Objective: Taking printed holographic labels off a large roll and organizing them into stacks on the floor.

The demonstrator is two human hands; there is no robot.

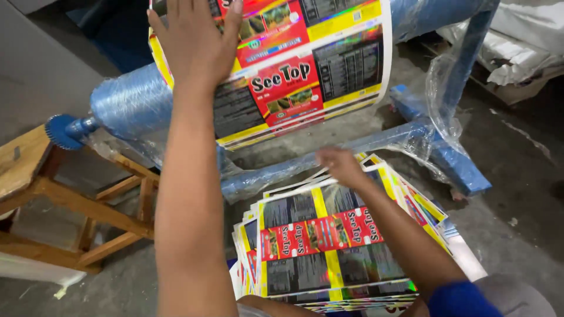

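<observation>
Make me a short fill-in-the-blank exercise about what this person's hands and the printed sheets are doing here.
1. The left hand lies flat on a glossy printed sheet draped over a ____ roller.
2. The right hand reaches to the far edge of a fanned ____ of printed sheets on the floor.
3. To the left of the roller stands a ____ stool.

Missing words: blue; stack; wooden

2 hands (197,44), 1 sheet stack (329,246), 1 stool (70,199).
</observation>
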